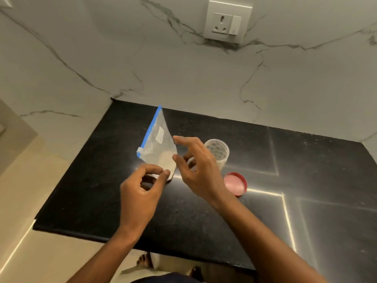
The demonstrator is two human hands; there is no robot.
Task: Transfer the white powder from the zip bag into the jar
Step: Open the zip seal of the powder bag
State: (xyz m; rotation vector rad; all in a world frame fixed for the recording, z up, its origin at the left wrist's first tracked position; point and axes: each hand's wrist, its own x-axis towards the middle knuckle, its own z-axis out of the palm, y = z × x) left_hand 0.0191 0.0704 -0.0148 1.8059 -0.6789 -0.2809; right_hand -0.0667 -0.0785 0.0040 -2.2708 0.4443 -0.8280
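- Pinching the lower corner of the zip bag (161,144), the left hand (140,193) has its thumb and forefinger closed on the plastic near the powder-filled end; that grip is grasping the bag.
- Right hand (199,170) is spread, fingers apart and curved; a fingertip looks to touch the bag's right edge, but its grip is released and holds nothing.
- The zip bag stands tilted on its bottom end on the black bench (306,180), its blue zip strip (152,125) running up the left edge to a point at the top.
- White powder (167,160) sits gathered in the bag's lower part, just above the left thumb and forefinger.
- A small white label (160,134) shows on the bag's clear side, about halfway up.
- The jar (217,153), clear and upright with no lid on, stands on the bench just right of the right hand, partly hidden by it.
- I cannot tell whether any powder lies in the jar.
- The red lid (235,183) lies on the bench near the jar, on the side closer to the person, inner face up.
- Behind the bench rises a marble wall with a white socket plate (226,22).
- Bare toes (143,261) show on the floor below the bench's front edge.
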